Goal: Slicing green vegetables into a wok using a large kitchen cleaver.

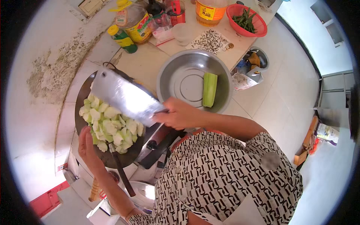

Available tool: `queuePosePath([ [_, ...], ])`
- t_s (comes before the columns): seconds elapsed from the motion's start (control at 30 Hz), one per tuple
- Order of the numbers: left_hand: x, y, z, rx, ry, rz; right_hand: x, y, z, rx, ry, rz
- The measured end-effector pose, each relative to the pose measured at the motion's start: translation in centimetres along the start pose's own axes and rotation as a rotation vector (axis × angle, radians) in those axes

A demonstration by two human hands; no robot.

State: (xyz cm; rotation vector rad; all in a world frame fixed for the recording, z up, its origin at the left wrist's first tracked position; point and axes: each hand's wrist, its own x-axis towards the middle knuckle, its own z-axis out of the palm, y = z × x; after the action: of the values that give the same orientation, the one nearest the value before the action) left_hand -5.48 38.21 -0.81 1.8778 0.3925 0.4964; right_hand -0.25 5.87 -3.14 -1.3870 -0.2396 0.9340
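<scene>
My right hand (178, 114) grips the handle of a broad steel cleaver (126, 95), its blade held flat over the far side of the wok. Below the blade, chopped pale-green vegetable pieces (112, 123), perhaps gourd, lie heaped in the dark wok (107, 160). A spatula or ladle with a dark handle (122, 171) rests in the wok, its head buried under the pieces. My left hand (85, 143) is at the wok's left rim, fingers straight and side by side, holding nothing. One long peeled piece of green vegetable (209, 90) lies in the steel basin (180, 62).
Oil bottles (136, 28), a green bottle with a yellow cap (123, 39) and a red colander of green peppers (246, 21) stand along the counter's back. A waste bin (258, 60) stands beyond the counter's right edge. The stained wall (56, 76) rises at left.
</scene>
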Motion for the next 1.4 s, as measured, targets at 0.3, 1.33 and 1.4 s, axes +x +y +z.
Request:
queuePosePath([
  [0.3, -2.1, 2.5, 3.0, 0.294, -0.647, 0.482, -5.7, 1.4, -1.1, -0.216, 0.741, -0.090],
  [1.33, -3.1, -2.3, -1.8, -0.890, -0.443, -0.421, -1.2, 4.2, 3.5, -0.239, 0.522, -0.186],
  [1.4, -1.8, -2.0, -5.0, -0.924, -0.343, -0.542, 0.6, 3.1, 5.2, -0.234, 0.496, -0.184],
])
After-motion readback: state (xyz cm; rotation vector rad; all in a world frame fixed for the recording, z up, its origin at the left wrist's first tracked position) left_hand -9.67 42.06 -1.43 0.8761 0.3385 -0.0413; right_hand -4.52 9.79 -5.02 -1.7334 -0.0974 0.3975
